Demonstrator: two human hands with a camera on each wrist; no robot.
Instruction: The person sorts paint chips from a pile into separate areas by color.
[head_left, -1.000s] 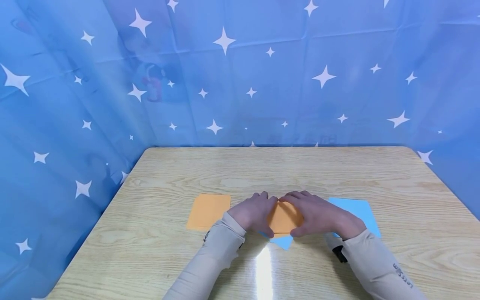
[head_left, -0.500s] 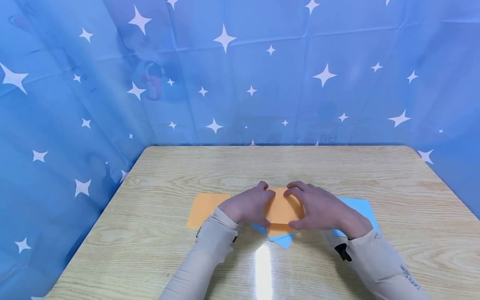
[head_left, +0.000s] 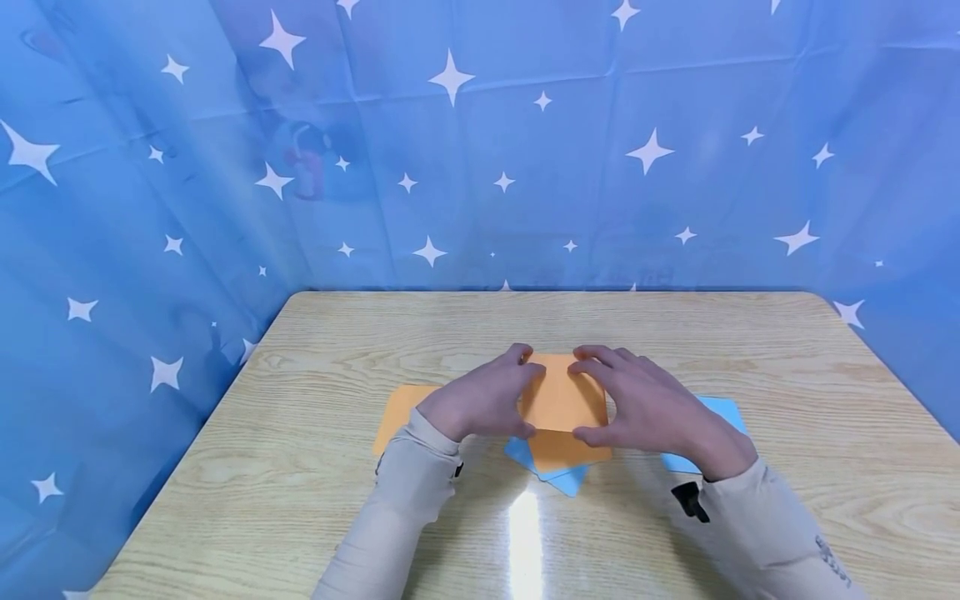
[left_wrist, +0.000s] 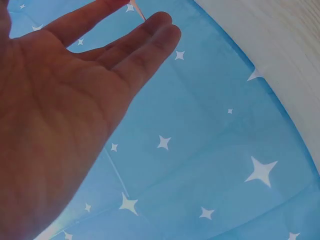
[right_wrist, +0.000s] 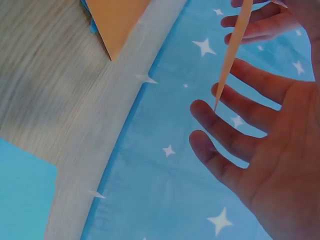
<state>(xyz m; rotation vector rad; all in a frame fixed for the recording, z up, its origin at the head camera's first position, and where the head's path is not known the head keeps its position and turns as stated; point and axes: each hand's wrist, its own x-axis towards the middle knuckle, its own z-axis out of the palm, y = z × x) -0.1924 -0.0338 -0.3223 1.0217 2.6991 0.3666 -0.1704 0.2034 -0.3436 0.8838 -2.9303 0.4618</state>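
Note:
Both hands hold an orange sheet of paper (head_left: 562,396) by its side edges, raised over the table. My left hand (head_left: 487,393) grips the left edge, fingertips at the far corner and thumb near the front. On the opposite edge, my right hand (head_left: 651,404) pinches the sheet in the same way. From the right wrist the sheet (right_wrist: 233,55) appears edge-on between the fingers; only a sliver of it (left_wrist: 138,11) shows in the left wrist view. Below lies another orange sheet (head_left: 567,451), on top of blue sheets (head_left: 567,482) turned at an angle.
Another orange sheet (head_left: 401,408) lies to the left, partly behind the left arm. To the right, a blue sheet (head_left: 723,408) is partly covered by the right arm. A blue star-patterned curtain (head_left: 480,150) hangs behind the wooden table (head_left: 337,333).
Both hands have risen and moved away from the body with the orange sheet between them. More of the lower orange sheet and the blue sheets underneath has come into view.

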